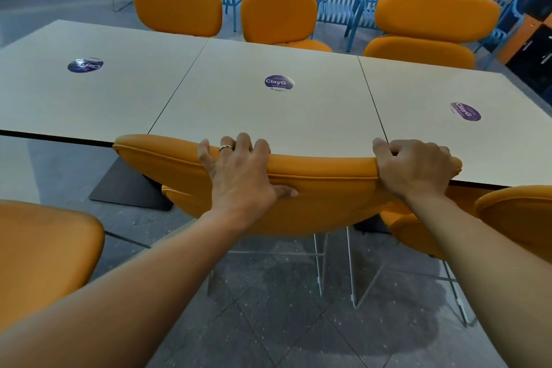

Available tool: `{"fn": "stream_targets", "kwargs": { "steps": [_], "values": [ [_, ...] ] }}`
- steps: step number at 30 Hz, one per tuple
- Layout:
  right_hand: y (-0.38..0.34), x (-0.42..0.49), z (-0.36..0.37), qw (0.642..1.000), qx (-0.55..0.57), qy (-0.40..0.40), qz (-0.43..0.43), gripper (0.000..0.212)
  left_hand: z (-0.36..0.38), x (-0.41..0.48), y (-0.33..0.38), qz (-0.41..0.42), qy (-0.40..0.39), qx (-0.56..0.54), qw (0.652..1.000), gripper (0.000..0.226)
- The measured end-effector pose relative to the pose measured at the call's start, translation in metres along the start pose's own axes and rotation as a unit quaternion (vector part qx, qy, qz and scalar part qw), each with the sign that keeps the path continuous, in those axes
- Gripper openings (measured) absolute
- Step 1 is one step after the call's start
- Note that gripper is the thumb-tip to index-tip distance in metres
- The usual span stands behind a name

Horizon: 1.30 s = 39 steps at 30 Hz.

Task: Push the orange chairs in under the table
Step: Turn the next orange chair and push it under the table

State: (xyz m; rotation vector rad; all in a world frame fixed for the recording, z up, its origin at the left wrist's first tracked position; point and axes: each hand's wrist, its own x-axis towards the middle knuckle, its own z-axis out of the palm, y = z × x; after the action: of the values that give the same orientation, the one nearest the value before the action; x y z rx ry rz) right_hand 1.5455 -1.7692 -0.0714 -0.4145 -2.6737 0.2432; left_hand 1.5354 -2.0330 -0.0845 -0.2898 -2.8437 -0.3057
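Arms outstretched — left hand (239,172), right hand (415,169), each grip curled over the backrest of the orange chair (328,206).

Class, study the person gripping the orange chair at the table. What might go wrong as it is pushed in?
Fingers of the left hand and right hand curl over the chair back, near the table edge: they may get pinched. The chair's wire legs may catch the dark base plate.

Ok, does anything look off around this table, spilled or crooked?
A dark, irregular patch on the floor under the held chair looks like a damp stain, possibly a shadow. The right sticker sits tilted against the middle sticker.
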Motion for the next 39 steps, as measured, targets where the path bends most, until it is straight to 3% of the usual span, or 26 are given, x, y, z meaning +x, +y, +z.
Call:
{"fn": "stream_targets", "kwargs": {
  "steps": [10, 16, 24, 31, 39],
  "values": [
    [-0.024, -0.010, -0.011, 0.990, 0.110, -0.080, -0.041, 0.037, -0.021, -0.021, -0.017, 0.036, -0.060, -0.072, 0.995, 0.067],
    [-0.098, -0.028, -0.020, 0.952, 0.228, -0.154, -0.138, 0.024, -0.066, -0.037, -0.044, 0.020, -0.041, -0.195, 0.980, 0.038],
    [-0.184, -0.075, -0.032, 0.875, 0.277, -0.252, -0.307, 0.015, -0.104, -0.098, -0.119, -0.081, -0.043, -0.181, 0.979, 0.030],
    [-0.232, -0.125, -0.003, 0.809, 0.206, -0.397, -0.381, 0.032, -0.125, -0.175, -0.170, -0.184, -0.023, -0.141, 0.972, 0.028],
    [-0.314, -0.212, 0.004, 0.754, 0.167, -0.463, -0.436, 0.041, -0.169, -0.290, -0.239, -0.296, 0.003, -0.103, 0.949, 0.029]
  ]
}}
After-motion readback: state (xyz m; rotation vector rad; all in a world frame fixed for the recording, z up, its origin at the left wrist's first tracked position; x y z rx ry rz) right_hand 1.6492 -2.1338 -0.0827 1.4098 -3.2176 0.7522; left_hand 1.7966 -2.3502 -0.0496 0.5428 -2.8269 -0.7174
